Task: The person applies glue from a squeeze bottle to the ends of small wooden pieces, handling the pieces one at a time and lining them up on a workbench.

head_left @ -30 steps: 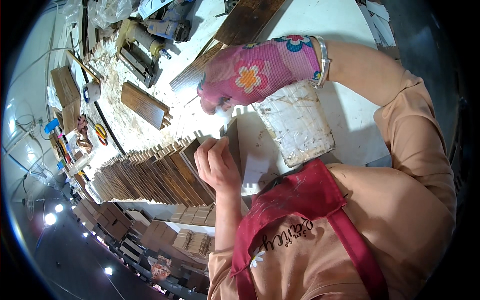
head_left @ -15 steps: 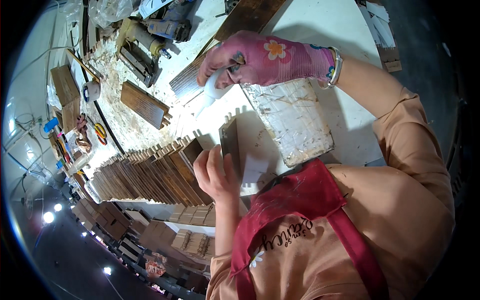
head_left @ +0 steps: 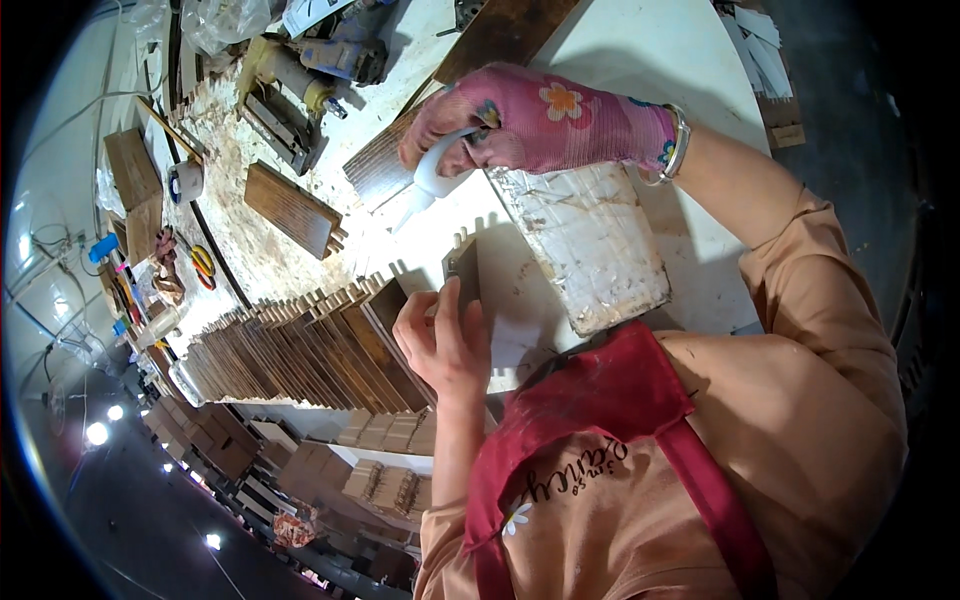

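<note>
My right hand (head_left: 500, 120), in a pink flowered glove, is closed around a white squeeze bottle (head_left: 437, 170) with its pale nozzle slanting down to the left. Below the nozzle, a dark wooden piece (head_left: 463, 260) stands on the worktable, with light dowel pegs showing at its far end. My bare left hand (head_left: 448, 345) has its bent fingers on this piece and covers its near part. Just left of that hand runs a long row of similar dark wooden pieces (head_left: 300, 350) with pegs along their far ends.
A tape-wrapped block (head_left: 590, 245) lies on the white worktable (head_left: 660, 60) at right. Beyond the row are a loose pegged board (head_left: 290, 210), power tools (head_left: 285, 90), scissors (head_left: 203, 266) and a tape roll (head_left: 185, 182). More boards (head_left: 510, 35) lie past my right hand.
My left hand has shifted slightly right, its fingers now lying over the wooden piece and hiding more of it. My right hand and the bottle have barely moved, a little to the right.
</note>
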{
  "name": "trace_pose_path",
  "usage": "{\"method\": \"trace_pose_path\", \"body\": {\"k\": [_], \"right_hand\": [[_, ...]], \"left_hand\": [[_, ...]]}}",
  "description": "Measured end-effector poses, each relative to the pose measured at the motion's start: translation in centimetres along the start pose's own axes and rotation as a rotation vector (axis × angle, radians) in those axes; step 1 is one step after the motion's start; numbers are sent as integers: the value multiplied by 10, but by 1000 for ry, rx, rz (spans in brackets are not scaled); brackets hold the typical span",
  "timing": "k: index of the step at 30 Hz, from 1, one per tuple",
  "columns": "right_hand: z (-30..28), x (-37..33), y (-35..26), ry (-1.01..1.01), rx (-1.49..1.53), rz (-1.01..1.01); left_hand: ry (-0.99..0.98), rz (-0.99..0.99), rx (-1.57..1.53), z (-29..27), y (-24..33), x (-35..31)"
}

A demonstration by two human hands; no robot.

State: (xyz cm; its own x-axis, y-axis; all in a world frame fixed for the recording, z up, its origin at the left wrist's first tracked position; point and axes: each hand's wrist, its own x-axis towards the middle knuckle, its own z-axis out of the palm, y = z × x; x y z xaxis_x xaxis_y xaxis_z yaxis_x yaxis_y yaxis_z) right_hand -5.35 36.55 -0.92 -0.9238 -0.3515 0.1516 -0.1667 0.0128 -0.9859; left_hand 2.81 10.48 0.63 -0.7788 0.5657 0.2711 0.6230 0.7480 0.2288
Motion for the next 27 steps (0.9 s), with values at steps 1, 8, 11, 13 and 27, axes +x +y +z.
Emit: {"method": "trace_pose_path", "body": {"k": [1, 8, 11, 13, 27], "right_hand": [[-1, 1, 0, 1, -1, -9], [0, 2, -11, 74, 62, 78], [-2, 3, -6, 78, 27, -11], [-3, 1, -2, 75, 82, -8], [0, 2, 4, 107, 205, 5]], "left_hand": [[8, -11, -10, 0, 0, 0], [25, -71, -45, 3, -2, -4], [17, -60, -3, 3, 0, -4], [5, -55, 24, 3, 0, -5], [-2, -36, -6, 5, -4, -6]]}}
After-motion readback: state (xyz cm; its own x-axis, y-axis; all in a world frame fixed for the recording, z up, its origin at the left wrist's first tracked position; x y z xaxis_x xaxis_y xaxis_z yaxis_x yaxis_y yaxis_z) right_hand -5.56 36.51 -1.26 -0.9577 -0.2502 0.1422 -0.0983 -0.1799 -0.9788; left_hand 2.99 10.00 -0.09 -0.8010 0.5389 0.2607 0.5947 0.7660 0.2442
